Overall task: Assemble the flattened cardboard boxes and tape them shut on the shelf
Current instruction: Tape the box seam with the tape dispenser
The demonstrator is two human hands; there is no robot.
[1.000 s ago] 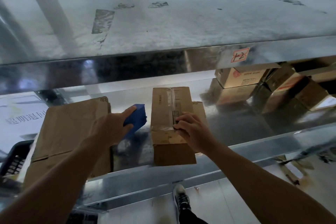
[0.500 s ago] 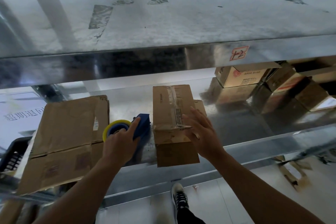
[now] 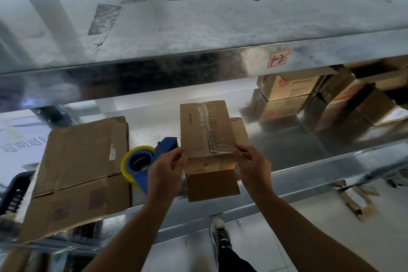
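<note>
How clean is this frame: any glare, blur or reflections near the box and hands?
Head view: shiny shelf mirrors the stacked cartons at right; tape on the box glints; floor scraps lower right are smeared; left hand and right hand look sharp.

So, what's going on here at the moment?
A person is working at a metal shelf. The left hand grips the near left corner of a small cardboard box and the right hand grips its near right corner, where the clear tape along the top reaches the edge. The blue tape dispenser lies on the shelf just left of the box, untouched. Further left, flattened cardboard is not yet assembled.
</note>
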